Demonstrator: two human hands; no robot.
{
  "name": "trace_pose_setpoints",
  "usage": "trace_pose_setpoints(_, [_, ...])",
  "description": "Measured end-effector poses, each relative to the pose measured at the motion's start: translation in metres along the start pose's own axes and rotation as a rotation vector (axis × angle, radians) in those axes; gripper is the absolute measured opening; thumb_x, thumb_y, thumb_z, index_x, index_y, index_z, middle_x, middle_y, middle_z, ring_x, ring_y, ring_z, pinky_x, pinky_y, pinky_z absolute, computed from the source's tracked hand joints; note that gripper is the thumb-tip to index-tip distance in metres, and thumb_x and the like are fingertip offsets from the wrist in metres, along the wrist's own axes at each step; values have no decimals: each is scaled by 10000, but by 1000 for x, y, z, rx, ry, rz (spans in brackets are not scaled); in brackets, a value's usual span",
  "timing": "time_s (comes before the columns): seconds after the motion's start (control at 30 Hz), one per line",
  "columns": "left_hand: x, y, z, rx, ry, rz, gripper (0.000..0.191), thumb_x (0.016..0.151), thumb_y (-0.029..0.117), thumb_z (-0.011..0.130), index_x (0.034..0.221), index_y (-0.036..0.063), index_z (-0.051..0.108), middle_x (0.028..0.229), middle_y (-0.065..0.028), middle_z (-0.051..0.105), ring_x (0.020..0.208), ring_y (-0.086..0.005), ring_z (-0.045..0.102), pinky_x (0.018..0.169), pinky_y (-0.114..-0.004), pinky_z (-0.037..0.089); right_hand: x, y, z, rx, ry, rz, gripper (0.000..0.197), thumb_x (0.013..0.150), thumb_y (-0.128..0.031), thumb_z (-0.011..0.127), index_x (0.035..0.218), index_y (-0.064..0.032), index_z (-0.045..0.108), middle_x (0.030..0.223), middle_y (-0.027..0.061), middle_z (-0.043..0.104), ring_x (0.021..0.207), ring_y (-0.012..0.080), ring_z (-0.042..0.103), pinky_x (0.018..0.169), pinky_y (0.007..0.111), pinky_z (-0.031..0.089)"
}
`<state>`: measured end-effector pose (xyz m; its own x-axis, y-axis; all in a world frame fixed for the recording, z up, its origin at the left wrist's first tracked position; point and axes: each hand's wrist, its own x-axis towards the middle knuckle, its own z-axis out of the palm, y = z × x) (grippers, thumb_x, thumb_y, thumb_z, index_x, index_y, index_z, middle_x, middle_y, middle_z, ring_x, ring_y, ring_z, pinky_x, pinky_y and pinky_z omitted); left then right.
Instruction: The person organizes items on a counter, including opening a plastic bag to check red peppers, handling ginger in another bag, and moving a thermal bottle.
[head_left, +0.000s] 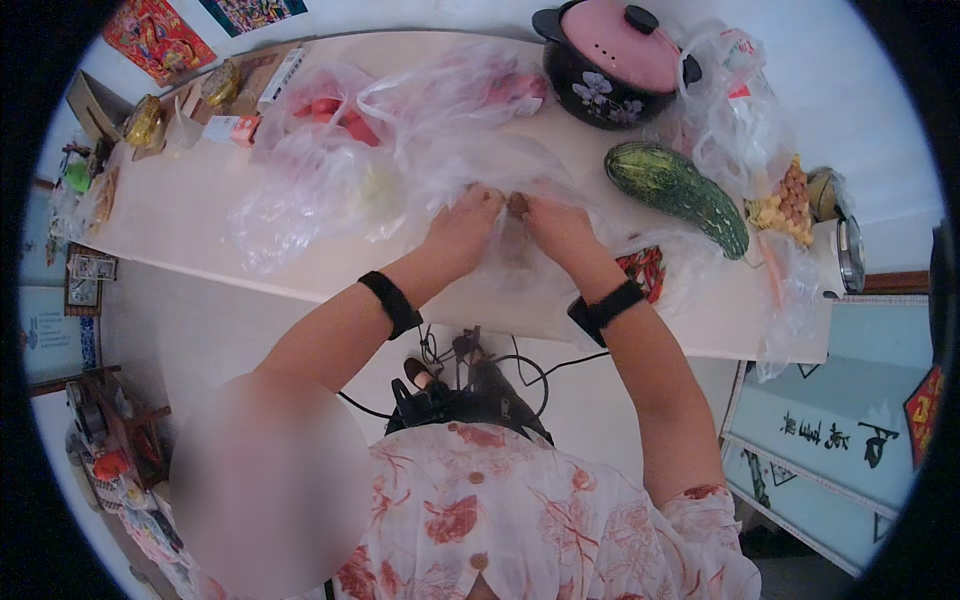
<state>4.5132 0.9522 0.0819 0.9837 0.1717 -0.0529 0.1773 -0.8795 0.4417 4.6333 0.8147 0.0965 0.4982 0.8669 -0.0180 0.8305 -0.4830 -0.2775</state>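
Note:
Both hands are over the pale table (465, 296), close together at a thin clear plastic bag (517, 251). My left hand (469, 221) has its fingers closed on the bag's film. Opposite it, my right hand (551, 221) pinches the same bag, with a small brown thing at its fingertips that I cannot make out. More clear bags (300, 195) lie to the left, one around red items (345, 120) and one over something pale green (379, 191). A bag of red and green chili peppers (643, 271) rests beside my right wrist. Behind it lies a large green squash (679, 191).
A black pot with a pink lid (611, 67) stands at the back. Right of it are a stuffed plastic bag (735, 112), a netted bag of small brown items (791, 199) and a white canister (836, 255). Small boxes (232, 129) sit back left. Cables (525, 367) hang below the table's edge.

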Motion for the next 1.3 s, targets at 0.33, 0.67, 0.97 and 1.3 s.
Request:
trace_pose_setpoints(0.33, [18, -12, 32, 37, -24, -84, 532, 740, 224, 684, 1210, 101, 467, 1213, -172, 525, 1098, -351, 520, 898, -476, 427, 19, 16, 5, -40, 129, 105, 330, 752, -175, 615, 1067, -83, 585, 954, 165, 613, 908, 350, 581, 782, 445, 465])
trace_pose_setpoints(0.67, [20, -7, -3, 157, -130, 170, 438, 730, 65, 599, 1161, 93, 526, 1129, -164, 551, 1112, -313, 491, 889, -429, 408, -41, -20, -14, 108, -158, -195, 358, 738, -157, 620, 1057, -44, 504, 954, 148, 591, 890, 341, 567, 713, 429, 474])
trace_pose_setpoints(0.97, [14, 9, 11, 119, -88, 390, 170, 747, 132, 580, 906, 97, 628, 956, -126, 630, 931, -337, 590, 741, -458, 467, -69, -32, 5, 106, -223, 50, 371, 778, -242, 639, 1045, -35, 486, 929, 157, 587, 884, 353, 580, 744, 444, 472])
trace_pose_setpoints(1.3, [20, -29, 34, 38, -53, 273, 124, 704, 171, 604, 779, 72, 614, 976, -162, 582, 959, -346, 557, 786, -465, 446, -66, -24, 4, 125, -185, -5, 292, 798, -231, 615, 1020, -54, 548, 946, 175, 603, 895, 363, 581, 767, 439, 474])
